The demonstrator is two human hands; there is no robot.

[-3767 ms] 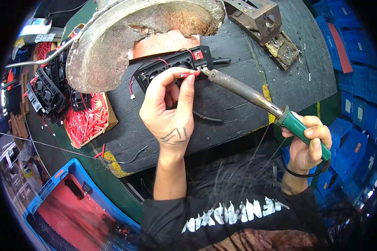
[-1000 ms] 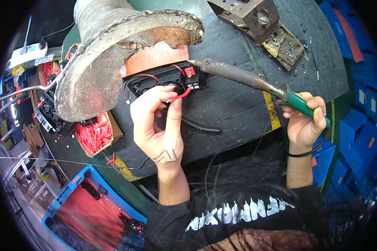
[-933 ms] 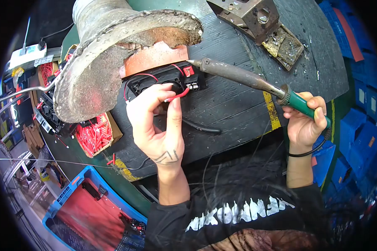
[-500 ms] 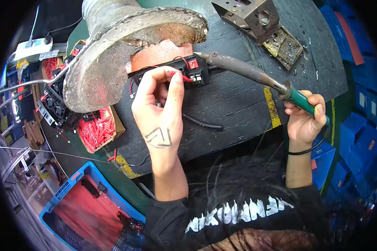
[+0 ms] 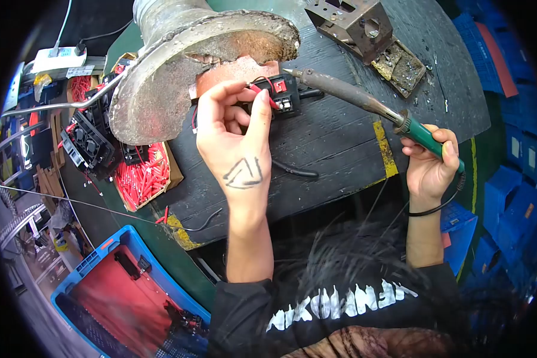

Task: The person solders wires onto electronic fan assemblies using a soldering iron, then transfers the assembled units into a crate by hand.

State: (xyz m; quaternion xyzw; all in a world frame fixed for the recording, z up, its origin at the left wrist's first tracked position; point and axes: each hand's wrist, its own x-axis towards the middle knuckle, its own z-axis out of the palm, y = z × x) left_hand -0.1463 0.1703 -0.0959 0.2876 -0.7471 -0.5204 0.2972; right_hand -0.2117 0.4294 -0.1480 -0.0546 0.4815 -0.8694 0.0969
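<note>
My left hand point(image 5: 235, 134) pinches a thin red wire or sleeve point(image 5: 256, 89) between thumb and forefinger, its other fingers curled. Just beyond those fingertips lies a black plastic housing point(image 5: 289, 95) with a red switch point(image 5: 280, 87) and small metal terminals point(image 5: 284, 104); part of it is hidden behind the hand. In my right hand point(image 5: 431, 158) is the green handle of a soldering iron point(image 5: 346, 90). The iron slants up to the left, its tip over the housing's far edge; whether it touches cannot be made out.
A crusted metal hood point(image 5: 152, 104) overhangs the work at left. An iron stand point(image 5: 358, 30) with a solder-spattered tray point(image 5: 409, 74) stands at the back. Red sleeves fill a box point(image 5: 140, 179); more black housings point(image 5: 86, 143) lie beside it. A blue crate point(image 5: 83, 277) sits below left.
The view has shifted slightly. My left hand has turned a little and moved up and right, still pinching the red piece. The iron's tip sits slightly higher above the housing's edge.
</note>
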